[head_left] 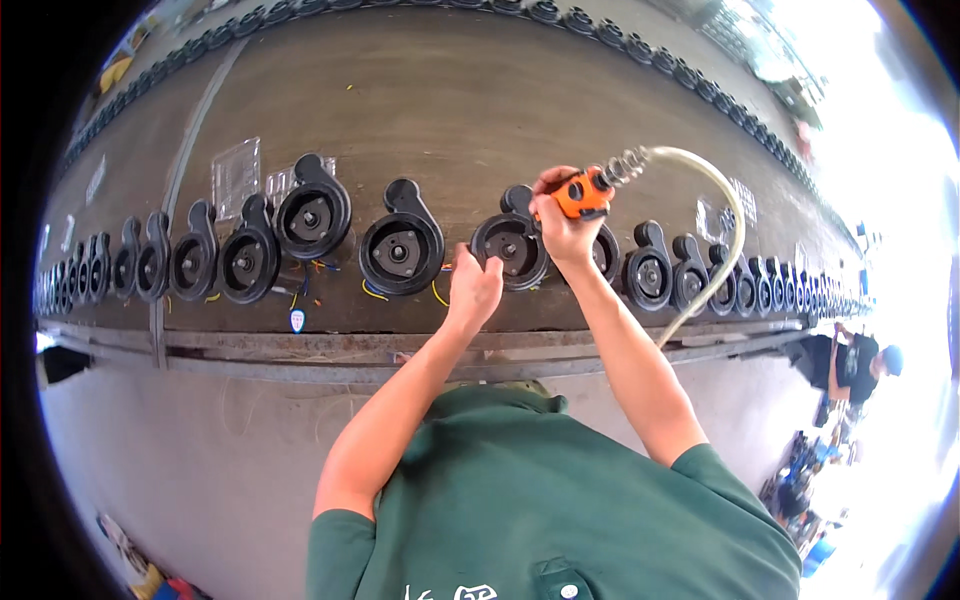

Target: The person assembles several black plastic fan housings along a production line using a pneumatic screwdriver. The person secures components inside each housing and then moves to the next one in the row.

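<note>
My right hand (569, 228) is wrapped around an orange air tool (582, 196), which has a metal spring and a clear hose at its end. The tool is over the right side of a black blower housing (510, 252), a round shell with a short neck and a metal hub inside. At that housing's left rim is my left hand (474, 287), fingers curled and thumb raised, seeming to grip the edge. Another black housing (402, 250) lies just left of it, with a yellow wire beneath. Behind my right wrist, one more housing (604, 250) is partly hidden.
Similar housings run in a long row along the near edge of the brown table (400, 100), and another row curves along the far side. Clear plastic trays (236, 178) lie at left. The hose (735, 215) loops down on the right. A person (855, 365) is at far right.
</note>
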Demonstrator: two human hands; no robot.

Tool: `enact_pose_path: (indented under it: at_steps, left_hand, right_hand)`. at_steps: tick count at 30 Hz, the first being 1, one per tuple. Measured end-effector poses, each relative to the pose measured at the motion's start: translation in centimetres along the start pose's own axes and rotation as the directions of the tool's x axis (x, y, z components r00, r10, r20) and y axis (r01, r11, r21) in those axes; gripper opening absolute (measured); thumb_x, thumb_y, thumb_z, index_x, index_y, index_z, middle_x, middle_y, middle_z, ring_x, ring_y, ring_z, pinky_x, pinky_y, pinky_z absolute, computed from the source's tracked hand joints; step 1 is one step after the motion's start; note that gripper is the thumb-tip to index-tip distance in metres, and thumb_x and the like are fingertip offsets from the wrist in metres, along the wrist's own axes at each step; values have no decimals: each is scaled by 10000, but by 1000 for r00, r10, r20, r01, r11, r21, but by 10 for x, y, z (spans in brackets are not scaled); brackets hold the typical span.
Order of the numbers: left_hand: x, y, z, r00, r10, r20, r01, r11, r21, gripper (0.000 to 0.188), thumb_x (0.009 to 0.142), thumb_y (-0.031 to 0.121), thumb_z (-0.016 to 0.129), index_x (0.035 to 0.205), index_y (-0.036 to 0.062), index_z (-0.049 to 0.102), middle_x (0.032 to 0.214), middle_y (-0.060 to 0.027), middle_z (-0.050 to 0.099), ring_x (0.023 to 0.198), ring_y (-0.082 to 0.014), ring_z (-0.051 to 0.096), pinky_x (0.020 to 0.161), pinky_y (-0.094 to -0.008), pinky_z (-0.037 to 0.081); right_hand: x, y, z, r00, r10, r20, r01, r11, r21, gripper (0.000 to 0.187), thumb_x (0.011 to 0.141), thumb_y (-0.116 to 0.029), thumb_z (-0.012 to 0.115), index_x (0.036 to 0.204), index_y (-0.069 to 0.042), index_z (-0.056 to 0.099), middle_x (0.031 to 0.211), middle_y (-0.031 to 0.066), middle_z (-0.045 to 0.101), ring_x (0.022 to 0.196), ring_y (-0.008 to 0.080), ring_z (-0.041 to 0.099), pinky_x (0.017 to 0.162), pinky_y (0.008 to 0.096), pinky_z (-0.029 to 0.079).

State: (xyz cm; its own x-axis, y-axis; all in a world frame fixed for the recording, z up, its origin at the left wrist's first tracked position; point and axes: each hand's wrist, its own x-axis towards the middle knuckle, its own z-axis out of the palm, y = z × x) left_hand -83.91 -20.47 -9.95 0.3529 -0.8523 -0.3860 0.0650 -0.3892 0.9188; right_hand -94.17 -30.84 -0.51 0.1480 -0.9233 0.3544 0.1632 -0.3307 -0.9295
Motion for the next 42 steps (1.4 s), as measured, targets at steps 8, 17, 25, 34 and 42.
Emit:
enact_pose_path:
  at_steps: [8, 17, 25, 34, 42]
  left_hand:
    - [-67, 61, 18, 760, 634, 143, -507, 441, 741, 840, 799, 168, 775, 1495, -9, 339, 1538, -291, 327, 1375, -476, 374, 1134, -587, 325]
    - [-24, 98, 94, 773, 473, 423, -574, 236, 784, 550, 768, 328, 837, 1242, 74, 722, 1476, -236, 484, 1368, -420, 401, 1132, -531, 369]
    - [-14, 106, 108, 803, 377, 462, -543, 143, 828, 649, 676, 444, 881, 1265, 209, 745, 1548, -202, 458, 1371, -410, 418, 1131, -512, 374]
    - [-8, 116, 108, 814, 315, 488, -530, 58, 846, 665, 656, 511, 873, 1242, 218, 759, 1533, -254, 466, 1386, -406, 429, 1119, -506, 363]
    - [-18, 111, 118, 829, 336, 447, -486, 37, 873, 563, 712, 523, 837, 1091, 109, 793, 1045, -137, 682, 1121, -306, 574, 935, -453, 420]
  right_hand:
    - [-13, -79, -39, 984, -134, -119, 151, 977, 149, 270, 830, 80, 607, 1093, 30, 573, 913, 100, 669, 756, 122, 645, 668, 256, 544]
    - [-17, -91, -175, 963, -74, -261, 159, 934, 320, 254, 848, 58, 570, 1098, 11, 578, 924, 102, 649, 711, 153, 634, 655, 291, 538]
    - [-27, -77, -228, 962, 99, -256, 13, 915, 404, 253, 838, 76, 564, 1084, 22, 587, 917, 102, 647, 707, 152, 637, 649, 283, 534]
    - [-14, -68, -199, 959, 152, -238, -28, 890, 455, 265, 824, 90, 591, 1079, 17, 600, 916, 91, 666, 705, 138, 657, 614, 250, 535]
    - [3, -47, -163, 965, 175, -196, -91, 923, 375, 249, 796, 108, 611, 1031, 26, 624, 874, 84, 675, 718, 120, 656, 611, 247, 547]
